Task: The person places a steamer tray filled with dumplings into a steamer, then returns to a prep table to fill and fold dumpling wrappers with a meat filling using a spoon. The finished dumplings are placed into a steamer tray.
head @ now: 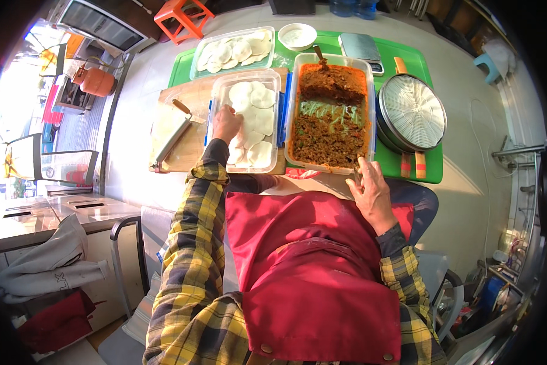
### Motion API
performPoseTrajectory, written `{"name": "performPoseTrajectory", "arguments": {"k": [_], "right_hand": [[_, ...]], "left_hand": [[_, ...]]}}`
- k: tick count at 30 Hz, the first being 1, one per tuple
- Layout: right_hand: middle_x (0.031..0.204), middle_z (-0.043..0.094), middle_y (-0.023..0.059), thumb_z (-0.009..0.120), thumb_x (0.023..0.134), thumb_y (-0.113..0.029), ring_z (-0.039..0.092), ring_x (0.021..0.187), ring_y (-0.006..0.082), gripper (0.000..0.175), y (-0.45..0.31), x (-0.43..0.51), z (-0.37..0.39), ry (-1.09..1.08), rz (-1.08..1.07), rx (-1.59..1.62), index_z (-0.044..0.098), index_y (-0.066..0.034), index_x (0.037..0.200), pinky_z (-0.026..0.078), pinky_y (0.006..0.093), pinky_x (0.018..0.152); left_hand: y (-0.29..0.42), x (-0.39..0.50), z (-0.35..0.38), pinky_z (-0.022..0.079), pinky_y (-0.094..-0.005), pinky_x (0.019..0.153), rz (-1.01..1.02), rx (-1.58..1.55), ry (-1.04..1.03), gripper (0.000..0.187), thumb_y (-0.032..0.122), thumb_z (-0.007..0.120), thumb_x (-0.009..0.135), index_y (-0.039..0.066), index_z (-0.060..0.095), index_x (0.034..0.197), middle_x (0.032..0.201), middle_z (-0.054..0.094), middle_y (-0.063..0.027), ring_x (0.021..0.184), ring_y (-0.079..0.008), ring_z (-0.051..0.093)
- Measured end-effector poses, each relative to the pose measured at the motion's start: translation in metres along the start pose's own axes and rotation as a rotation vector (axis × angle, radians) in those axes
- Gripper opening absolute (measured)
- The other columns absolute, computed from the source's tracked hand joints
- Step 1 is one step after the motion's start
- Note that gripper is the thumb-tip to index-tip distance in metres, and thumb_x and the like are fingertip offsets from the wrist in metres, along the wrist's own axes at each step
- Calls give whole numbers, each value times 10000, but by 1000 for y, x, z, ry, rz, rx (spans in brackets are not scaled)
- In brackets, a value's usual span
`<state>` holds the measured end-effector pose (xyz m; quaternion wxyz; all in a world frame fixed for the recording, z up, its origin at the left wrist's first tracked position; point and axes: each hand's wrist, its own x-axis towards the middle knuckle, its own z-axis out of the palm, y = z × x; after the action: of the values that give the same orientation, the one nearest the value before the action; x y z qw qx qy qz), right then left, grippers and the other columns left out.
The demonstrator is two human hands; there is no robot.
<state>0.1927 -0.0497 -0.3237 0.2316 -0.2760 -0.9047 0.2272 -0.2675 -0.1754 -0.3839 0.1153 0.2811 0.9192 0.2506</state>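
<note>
My left hand (228,123) reaches over the left part of a clear plastic container (276,84) holding round dough wrappers (259,119). Its fingers are bent down at the wrappers, and the fingertips are partly hidden, so a pinch cannot be made out. At the near right corner of a second plastic box (329,57), my right hand (370,189) grips a thin metal utensil (356,172), whose tip reaches the filling. That box contains reddish-brown minced filling (330,141), heaped higher at the far end, with a pale green smeared band across the middle. A spoon handle (318,51) sticks out of the far heap.
A wooden board (175,155) carries a metal-bladed tool with a wooden handle (172,137). Beyond are another container of wrappers (232,51), a white bowl (297,36) and a kitchen scale (361,47). A round pan with a woven white liner (412,109) stands right on the green table (426,171).
</note>
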Motion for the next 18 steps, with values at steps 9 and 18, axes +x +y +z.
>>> {"name": "performPoseTrajectory", "arguments": {"k": [9, 18], "right_hand": [[944, 602, 130, 752, 947, -128, 642, 864, 336, 113, 4, 42, -22, -192, -59, 36, 684, -38, 936, 533, 456, 751], [919, 619, 150, 738, 951, -97, 651, 874, 354, 108, 15, 47, -30, -225, -104, 104, 685, -8, 979, 543, 444, 777]], "left_hand": [[0, 1, -9, 542, -468, 914, -11, 13, -85, 294, 252, 786, 867, 17, 671, 1002, 1040, 725, -227, 1052, -398, 688], [35, -33, -17, 535, -547, 830, 495, 42, 22, 175, 117, 645, 936, -1, 603, 1059, 968, 676, -285, 928, -502, 665]]}}
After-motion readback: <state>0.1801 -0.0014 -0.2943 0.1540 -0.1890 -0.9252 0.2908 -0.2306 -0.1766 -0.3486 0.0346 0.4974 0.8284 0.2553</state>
